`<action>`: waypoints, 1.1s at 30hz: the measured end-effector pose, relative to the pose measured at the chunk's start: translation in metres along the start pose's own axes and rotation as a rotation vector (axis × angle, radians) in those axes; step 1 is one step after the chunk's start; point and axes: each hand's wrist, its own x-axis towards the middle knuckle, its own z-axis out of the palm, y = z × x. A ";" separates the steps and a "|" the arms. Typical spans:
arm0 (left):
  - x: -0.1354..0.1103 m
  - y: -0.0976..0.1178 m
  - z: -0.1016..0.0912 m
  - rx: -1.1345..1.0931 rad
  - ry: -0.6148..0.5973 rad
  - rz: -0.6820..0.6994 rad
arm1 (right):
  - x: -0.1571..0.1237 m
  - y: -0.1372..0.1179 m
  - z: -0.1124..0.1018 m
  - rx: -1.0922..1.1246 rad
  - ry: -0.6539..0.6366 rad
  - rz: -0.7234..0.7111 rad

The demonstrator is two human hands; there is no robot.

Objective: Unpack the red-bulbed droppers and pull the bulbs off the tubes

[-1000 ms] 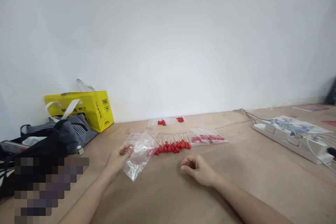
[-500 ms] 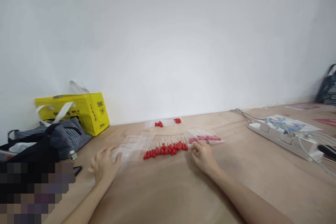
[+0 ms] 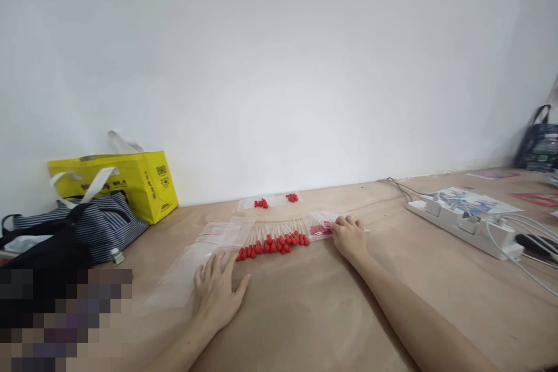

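My left hand [image 3: 218,290] lies palm down with fingers spread, its fingertips at the near edge of flat clear plastic bags [image 3: 222,235]. Close to its right is a fanned row of thin pale sticks with red bulb-shaped heads [image 3: 272,244], heads toward me. At the right end of that row, my right hand [image 3: 350,236] rests with curled fingers on a clear plastic bag with red pieces inside [image 3: 319,228]. Its fingertips are partly hidden. Farther back, by the wall, lies another clear bag with two clusters of red pieces [image 3: 261,204].
At the left stand a yellow bag [image 3: 159,186] and a striped bag [image 3: 111,224]. A white power strip [image 3: 462,229] with cables lies at the right, in front of a printed sheet [image 3: 475,200]. A plastic bottle [image 3: 544,151] stands far right. The white wall borders the table.
My left hand has moved right and toward me, down onto the near side of the bags, uncovering more of them. My right hand has shifted slightly right and away, over the bag of red pieces.
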 end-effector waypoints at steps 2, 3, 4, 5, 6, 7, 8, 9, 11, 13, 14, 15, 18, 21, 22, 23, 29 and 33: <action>0.000 -0.001 0.000 0.000 -0.042 -0.051 | 0.003 0.000 0.003 0.018 0.037 0.037; 0.000 -0.001 0.000 -0.011 -0.057 -0.060 | 0.004 0.000 0.004 0.029 0.060 0.065; 0.000 -0.001 0.000 -0.025 -0.066 -0.062 | 0.005 0.000 0.005 0.042 0.085 0.098; 0.000 -0.001 -0.001 -0.040 -0.068 -0.062 | 0.006 0.000 0.005 0.055 0.109 0.133; 0.000 -0.001 -0.002 -0.054 -0.063 -0.060 | 0.007 0.000 0.003 0.059 0.130 0.166; 0.000 0.000 -0.002 -0.069 -0.054 -0.056 | 0.008 -0.001 0.001 0.071 0.154 0.201; 0.000 0.000 -0.003 -0.088 -0.044 -0.050 | 0.008 -0.002 -0.002 0.105 0.184 0.238; 0.000 -0.001 -0.004 -0.111 -0.030 -0.042 | 0.008 -0.003 -0.005 0.172 0.218 0.271; 0.001 -0.002 -0.005 -0.181 0.009 -0.023 | 0.005 -0.011 -0.014 0.425 0.254 0.306; 0.003 -0.003 -0.007 -0.295 0.063 0.015 | -0.001 -0.024 -0.022 0.767 0.212 0.291; 0.004 -0.003 -0.009 -0.368 0.088 0.040 | -0.005 -0.032 -0.025 0.916 0.153 0.271; 0.004 -0.003 -0.011 -0.447 0.103 0.062 | -0.010 -0.042 -0.026 1.035 0.093 0.265; 0.004 0.001 -0.018 -0.684 0.056 0.065 | -0.026 -0.071 -0.024 1.271 -0.163 0.247; 0.002 0.006 -0.024 -0.926 -0.126 0.004 | -0.041 -0.091 -0.015 1.323 -0.357 0.277; 0.001 0.008 -0.024 -1.008 -0.196 -0.022 | -0.045 -0.095 -0.011 1.315 -0.395 0.289; 0.000 0.009 -0.024 -1.089 -0.261 -0.052 | -0.048 -0.098 -0.007 1.304 -0.423 0.302; -0.002 0.012 -0.019 -1.218 -0.383 -0.150 | -0.053 -0.100 -0.002 1.259 -0.513 0.397; -0.002 0.009 -0.013 -1.068 -0.322 -0.098 | -0.046 -0.096 -0.015 1.313 -0.697 0.422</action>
